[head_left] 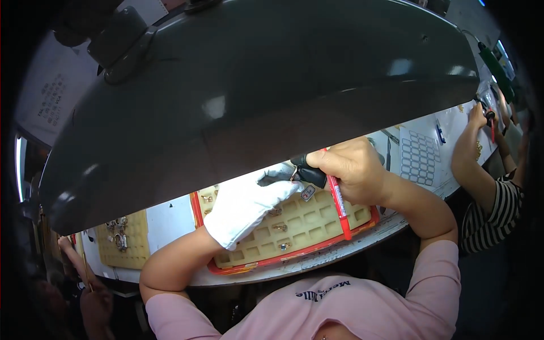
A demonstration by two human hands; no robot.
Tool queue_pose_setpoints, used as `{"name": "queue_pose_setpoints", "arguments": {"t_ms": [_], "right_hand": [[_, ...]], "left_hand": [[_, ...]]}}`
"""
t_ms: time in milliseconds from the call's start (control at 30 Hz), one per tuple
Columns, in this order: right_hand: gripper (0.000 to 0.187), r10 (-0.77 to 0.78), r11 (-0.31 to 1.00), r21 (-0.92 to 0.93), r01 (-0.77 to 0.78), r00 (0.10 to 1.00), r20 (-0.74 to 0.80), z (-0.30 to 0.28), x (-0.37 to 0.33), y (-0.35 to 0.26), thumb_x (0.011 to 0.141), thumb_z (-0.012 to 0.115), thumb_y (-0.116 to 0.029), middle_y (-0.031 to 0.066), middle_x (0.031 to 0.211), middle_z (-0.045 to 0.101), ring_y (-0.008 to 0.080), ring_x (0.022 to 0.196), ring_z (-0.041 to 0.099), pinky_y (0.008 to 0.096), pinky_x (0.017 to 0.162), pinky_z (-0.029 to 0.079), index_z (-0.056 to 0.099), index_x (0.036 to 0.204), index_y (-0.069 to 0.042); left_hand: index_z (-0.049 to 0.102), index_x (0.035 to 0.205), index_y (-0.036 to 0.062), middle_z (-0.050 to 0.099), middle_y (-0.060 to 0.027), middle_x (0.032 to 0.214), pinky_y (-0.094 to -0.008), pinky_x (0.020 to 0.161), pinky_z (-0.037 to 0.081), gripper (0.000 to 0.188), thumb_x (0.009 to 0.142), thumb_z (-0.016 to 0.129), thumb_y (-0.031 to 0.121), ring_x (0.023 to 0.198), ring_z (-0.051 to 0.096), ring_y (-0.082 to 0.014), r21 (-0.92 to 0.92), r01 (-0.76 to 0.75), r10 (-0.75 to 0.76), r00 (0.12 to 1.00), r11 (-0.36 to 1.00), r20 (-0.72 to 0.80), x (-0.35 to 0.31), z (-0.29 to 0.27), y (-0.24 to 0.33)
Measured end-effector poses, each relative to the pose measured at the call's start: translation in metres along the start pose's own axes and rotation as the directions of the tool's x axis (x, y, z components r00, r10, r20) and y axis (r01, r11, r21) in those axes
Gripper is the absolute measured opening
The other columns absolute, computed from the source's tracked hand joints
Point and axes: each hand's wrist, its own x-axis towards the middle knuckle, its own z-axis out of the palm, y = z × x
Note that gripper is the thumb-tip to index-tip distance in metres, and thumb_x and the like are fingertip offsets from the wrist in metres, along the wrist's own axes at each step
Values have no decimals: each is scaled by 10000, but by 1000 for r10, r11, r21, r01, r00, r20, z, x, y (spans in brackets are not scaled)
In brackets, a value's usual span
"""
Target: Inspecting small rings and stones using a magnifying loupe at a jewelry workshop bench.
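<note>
In a white glove, my left hand (252,198) pinches a small ring (294,173) between thumb and fingers, over the tray. My bare right hand (358,173) is closed round a red pen (338,207), which slants down toward the tray's near edge. The same hand also holds a black object (311,175) against the ring; its exact kind I cannot make out. Under both hands lies a red-rimmed tray (294,255) with a cream grid of square pockets. A few rings (284,246) sit in the pockets. A small paper label (307,193) shows beside the black object.
A big dark lamp hood (255,85) hangs over the work and hides the table behind. At left stands another cream tray (133,241) with metal jewellery (120,235). A sheet of labels (419,156) lies at right. Other people's arms (467,144) reach in at both sides.
</note>
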Motion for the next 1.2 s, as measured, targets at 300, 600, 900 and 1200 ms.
{"name": "queue_pose_setpoints", "arguments": {"t_ms": [300, 600, 900, 1200], "right_hand": [[296, 429, 555, 575, -601, 799, 422, -12, -1, -13, 720, 570, 64, 57, 711, 627, 96, 655, 632, 234, 599, 494, 608, 1005, -9], [384, 349, 784, 453, -424, 905, 243, -2, -11, -10, 666, 671, 9, 65, 654, 615, 155, 574, 583, 270, 528, 430, 567, 1033, -33], [388, 253, 882, 386, -271, 963, 97, 1, -11, -4, 622, 643, 48, 65, 624, 579, 217, 559, 565, 308, 510, 423, 553, 991, -30], [453, 186, 903, 371, -215, 976, 111, 3, -15, 1, 595, 635, 55, 86, 667, 587, 255, 602, 583, 336, 544, 443, 549, 1031, -32]], "left_hand": [[663, 866, 22, 633, -59, 893, -266, 696, 477, 171, 713, 722, 71, 790, 590, -139, 86, -149, 154, 986, 985, -65, -1, 6, -9], [594, 958, -7, 617, -72, 872, -266, 700, 508, 225, 736, 630, -9, 830, 607, -143, 239, -162, 195, 973, 957, -122, -1, 7, -15], [511, 1130, -18, 655, -100, 942, -231, 683, 494, 392, 805, 669, 134, 808, 635, -134, -329, 120, -53, 978, 937, 204, 2, 1, -4], [557, 1015, -38, 638, -115, 902, -247, 660, 516, 277, 870, 605, 194, 779, 657, -171, -398, 210, -143, 971, 893, 191, 4, 2, -9]]}}
